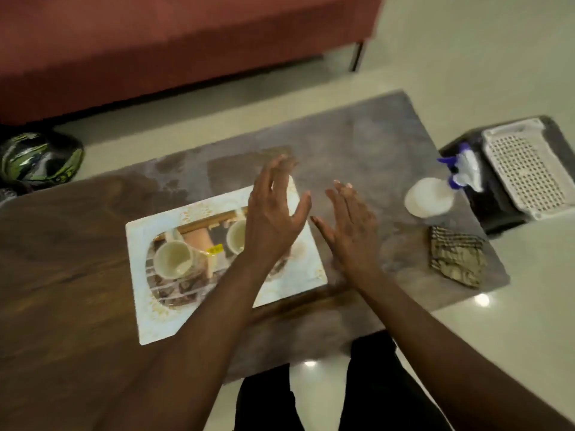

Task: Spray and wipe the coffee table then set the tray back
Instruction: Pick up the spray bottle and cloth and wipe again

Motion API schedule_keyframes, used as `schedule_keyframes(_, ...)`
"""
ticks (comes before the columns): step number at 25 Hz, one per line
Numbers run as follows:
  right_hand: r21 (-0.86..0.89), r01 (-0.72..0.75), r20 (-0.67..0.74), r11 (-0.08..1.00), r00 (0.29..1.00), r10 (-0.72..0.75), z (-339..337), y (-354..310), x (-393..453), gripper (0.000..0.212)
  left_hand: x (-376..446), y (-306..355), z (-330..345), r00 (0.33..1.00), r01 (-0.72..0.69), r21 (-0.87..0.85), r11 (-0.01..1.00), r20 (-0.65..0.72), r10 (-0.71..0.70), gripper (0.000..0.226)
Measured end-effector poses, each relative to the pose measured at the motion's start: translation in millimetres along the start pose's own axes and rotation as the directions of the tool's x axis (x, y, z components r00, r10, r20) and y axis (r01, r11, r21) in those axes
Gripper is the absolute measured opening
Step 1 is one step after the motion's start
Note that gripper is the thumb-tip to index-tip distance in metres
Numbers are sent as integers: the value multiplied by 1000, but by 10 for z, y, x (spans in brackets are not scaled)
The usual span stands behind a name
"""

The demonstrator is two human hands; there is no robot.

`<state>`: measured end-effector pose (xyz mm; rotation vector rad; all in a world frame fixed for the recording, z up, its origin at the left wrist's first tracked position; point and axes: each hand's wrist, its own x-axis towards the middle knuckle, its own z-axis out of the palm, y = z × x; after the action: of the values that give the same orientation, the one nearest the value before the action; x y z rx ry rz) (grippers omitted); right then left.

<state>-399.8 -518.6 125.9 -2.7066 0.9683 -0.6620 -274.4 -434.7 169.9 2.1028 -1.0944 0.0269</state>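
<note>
Right now both hands hang in the air above the coffee table, fingers straight and spread, holding nothing. Left hand is over the tray's right end, palm facing right; right hand is just off the tray's right edge, palm facing left. The two hands are close but not touching (small gap between thumbs).

White rectangular tray lies flat on the table, long axis running left-right and skewed, its right end angled toward the far side. It straddles the line where the table's dark wood part meets the grey stone-look part. In the tray: two cream cups with mouths up, the second cup partly behind the left hand; other bits in the tray are too blurred to name.

Well right of the tray, near the table's right end, stands the spray bottle, white body seen from above, purple-and-white trigger head pointing right and away. Nearer than the bottle, also right of the tray, lies a folded patterned cloth, flat on the table.

Beyond the table's right end, a white perforated basket sits on a dark stool. Far of the tray, a red sofa. Far-left of the tray, on the floor, a green-black helmet.
</note>
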Motion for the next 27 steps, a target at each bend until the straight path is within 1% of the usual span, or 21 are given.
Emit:
schedule_keyframes(1, -4, -21, 6, 1000, 1000, 21, -70, 218, -53, 55, 19, 189, 194, 999, 10, -21, 1000, 45, -9, 53)
schedule_keyframes(4, -23, -93, -31, 995, 995, 93, -387, 1076, -201, 51, 94, 887, 981, 982, -6, -49, 999, 187, 15, 54)
schedule_keyframes(7, -18, -157, -57, 987, 986, 156, -719, 1897, -291, 49, 135, 1477, 1691, 968, 11, -62, 998, 249, 5, 55)
schedule_keyframes(8, -21, -160, -59, 987, 986, 158, -790, 2068, -330, 48, 127, 1582, 1841, 966, 16, -63, 998, 260, 1, 57)
schedule_keyframes(10, -12, -140, -37, 990, 990, 140, -888, 2350, -435, 48, 118, 1758, 2091, 949, 37, -66, 997, 314, -14, 66)
schedule_keyframes(13, 9, -101, 39, 995, 994, 100, -934, 2677, -605, 49, 129, 1982, 2384, 915, 136, -51, 989, 390, -106, 81)
schedule_keyframes(17, -39, -89, 86, 995, 992, 92, -800, 2969, -774, 42, 88, 2090, 2639, 885, 283, -73, 956, 403, -231, 91)
schedule_keyframes(19, -75, -93, 185, 993, 977, 106, -678, 3070, -834, 44, 107, 2108, 2722, 860, 351, -74, 934, 421, -289, 94)
schedule_keyframes(20, -91, -99, 268, 991, 956, 120, -610, 3121, -846, 48, 123, 2109, 2766, 850, 379, -73, 922, 422, -316, 94)
schedule_keyframes(21, -104, -110, 369, 988, 918, 141, -539, 3167, -863, 52, 135, 2111, 2814, 844, 399, -76, 914, 419, -334, 94)
schedule_keyframes(23, -141, -154, 565, 978, 798, 207, -434, 3218, -907, 62, 149, 2137, 2894, 848, 413, -105, 905, 406, -340, 92)
schedule_keyframes(24, -165, -171, 634, 971, 736, 237, -378, 3236, -930, 67, 149, 2150, 2926, 853, 417, -117, 901, 392, -344, 90)
schedule_keyframes(25, -190, -186, 679, 964, 684, 265, -329, 3247, -951, 73, 142, 2157, 2959, 856, 420, -116, 900, 381, -350, 86)
schedule_keyframes(26, -212, -192, 705, 958, 649, 287, -288, 3255, -960, 79, 146, 2161, 2993, 858, 419, -105, 902, 371, -356, 83)
schedule_keyframes(27, -232, -188, 715, 954, 632, 298, -262, 3256, -968, 83, 147, 2163, 3022, 856, 420, -86, 903, 368, -363, 80)
